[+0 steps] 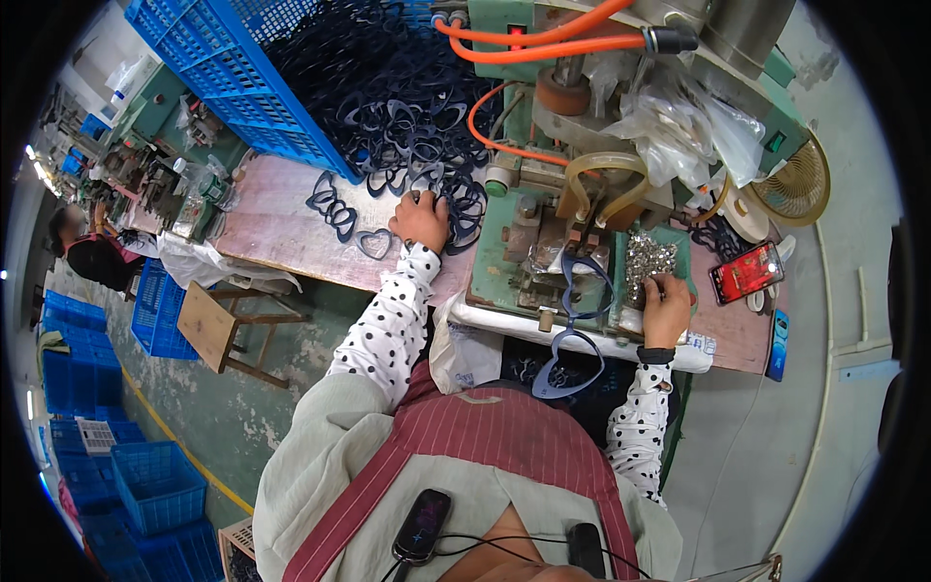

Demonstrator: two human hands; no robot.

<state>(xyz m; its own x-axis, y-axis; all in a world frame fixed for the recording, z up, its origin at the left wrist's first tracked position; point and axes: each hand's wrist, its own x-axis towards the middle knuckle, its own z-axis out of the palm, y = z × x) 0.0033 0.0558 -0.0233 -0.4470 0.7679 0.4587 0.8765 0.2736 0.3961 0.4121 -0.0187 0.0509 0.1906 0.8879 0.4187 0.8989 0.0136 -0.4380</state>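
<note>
At small metal pieces (648,256) the right hand (667,315) curls.

On the surface (281,209), frames (402,121) lie in the crate (218,73) and also before it. To their right stands the machine (499,260) — at its right side, the tray (685,247) with small parts (648,257) inside. Further right lies the phone (747,274), before the fan (790,181).

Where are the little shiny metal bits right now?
In the head view, right of centre: the metal bits lie in a green tray, at the person's right hand.
</note>
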